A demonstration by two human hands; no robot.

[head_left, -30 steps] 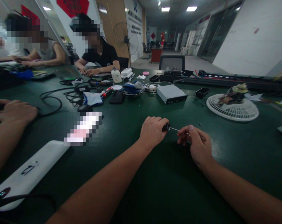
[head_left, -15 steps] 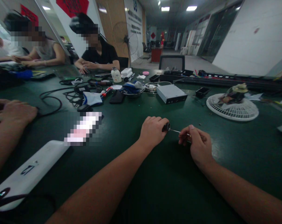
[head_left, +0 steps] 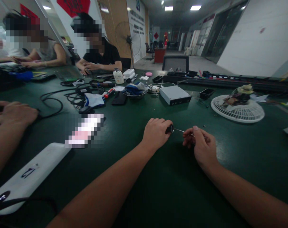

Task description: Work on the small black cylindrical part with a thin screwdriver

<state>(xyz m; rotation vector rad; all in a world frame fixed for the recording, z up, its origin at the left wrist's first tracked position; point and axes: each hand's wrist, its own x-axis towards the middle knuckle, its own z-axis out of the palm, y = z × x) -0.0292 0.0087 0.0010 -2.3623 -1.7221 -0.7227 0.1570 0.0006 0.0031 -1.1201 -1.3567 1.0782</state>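
My left hand (head_left: 157, 134) is closed around a small dark round part (head_left: 170, 128), whose open ring-like end faces right. My right hand (head_left: 202, 145) grips a thin metal tool (head_left: 179, 130), perhaps a screwdriver, between thumb and fingers. The shaft points left, its tip at or very near the round part; whether it touches cannot be made out. Most of the tool's handle is hidden by my fingers. Both hands are low over the dark green table (head_left: 163, 177).
A grey metal box (head_left: 175, 95) and a white fan grille (head_left: 236, 109) lie beyond my hands. Left are a bright phone (head_left: 85, 129), a long white device (head_left: 32, 174), black cables (head_left: 51, 98) and another person's hand (head_left: 19, 113). People (head_left: 100, 53) sit across the table.
The shaft of the tool slants slightly more, its right end a little lower or shifted in my right fingers. My left hand has stayed in place.
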